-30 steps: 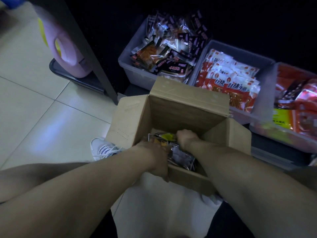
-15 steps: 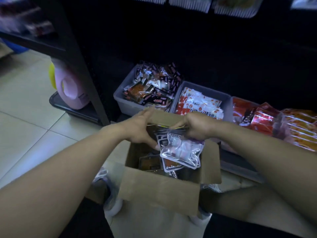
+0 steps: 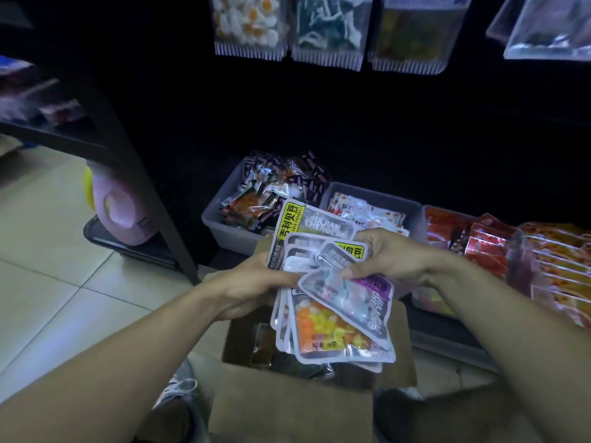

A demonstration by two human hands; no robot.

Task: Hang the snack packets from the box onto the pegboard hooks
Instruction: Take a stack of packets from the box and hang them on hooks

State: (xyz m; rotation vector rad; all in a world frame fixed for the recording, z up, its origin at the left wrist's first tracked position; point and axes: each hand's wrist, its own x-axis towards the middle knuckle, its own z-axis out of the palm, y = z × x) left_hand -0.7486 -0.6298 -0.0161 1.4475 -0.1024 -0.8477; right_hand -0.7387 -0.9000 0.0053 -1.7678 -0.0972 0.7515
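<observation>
A fanned stack of several grey snack packets (image 3: 332,302), some with yellow labels and coloured sweets inside, hangs above the open cardboard box (image 3: 287,407). My left hand (image 3: 252,286) grips the stack at its left edge. From the right, my right hand (image 3: 383,257) pinches the upper packets. More dark packets (image 3: 265,346) lie inside the box. Higher up, clear packets (image 3: 249,24) hang in a row on the dark pegboard (image 3: 319,116); the hooks themselves are out of view.
Grey bins of snacks (image 3: 224,225) line the bottom shelf behind the box, with red and orange packs (image 3: 499,247) to the right. A pink jug (image 3: 124,212) stands at the left by a black shelf post (image 3: 160,212). Pale floor tiles (image 3: 48,282) spread to the left.
Both hands have lifted the packet stack out of the box and fanned it. The view has tilted up, bringing the hanging packets on the pegboard into sight.
</observation>
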